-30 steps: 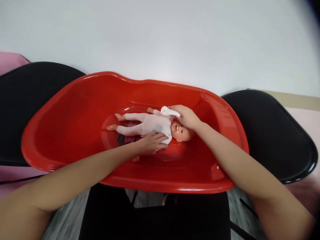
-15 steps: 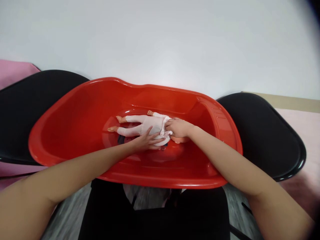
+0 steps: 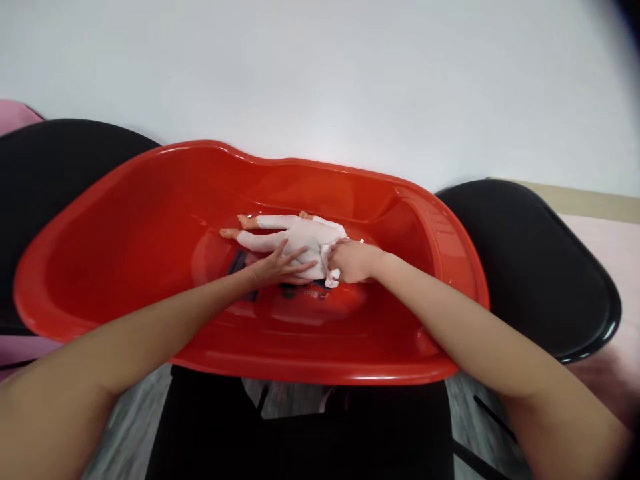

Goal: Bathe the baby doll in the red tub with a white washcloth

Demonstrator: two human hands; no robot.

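Observation:
A baby doll (image 3: pixel 310 233) in white clothing lies inside a red baby bathtub (image 3: pixel 325 333), its bare feet pointing left. My left hand (image 3: pixel 274 268) rests with spread fingers along the near side of the doll's torso. At the doll's neck end, my right hand (image 3: pixel 356 259) has its fingers curled onto the bunched white fabric (image 3: pixel 332 277) of the collar. That hand covers the doll's head, and its fingertips are partly hidden. A dark printed patch (image 3: pixel 315 291) shows on the tub floor beside the doll.
Black rounded seats stand at either end of the tub, one on the right (image 3: pixel 540 267) and one on the left (image 3: pixel 60 193). A pale wall (image 3: pixel 320 80) rises behind it. Pink surfaces (image 3: pixel 605 267) lie beyond the seats. My dark-clothed lap (image 3: pixel 350 433) is below the near rim.
The doll has shifted slightly upward and turned away, and its head is now hidden by my right hand. My left hand has slid a little left along the torso. The camera view shifted somewhat.

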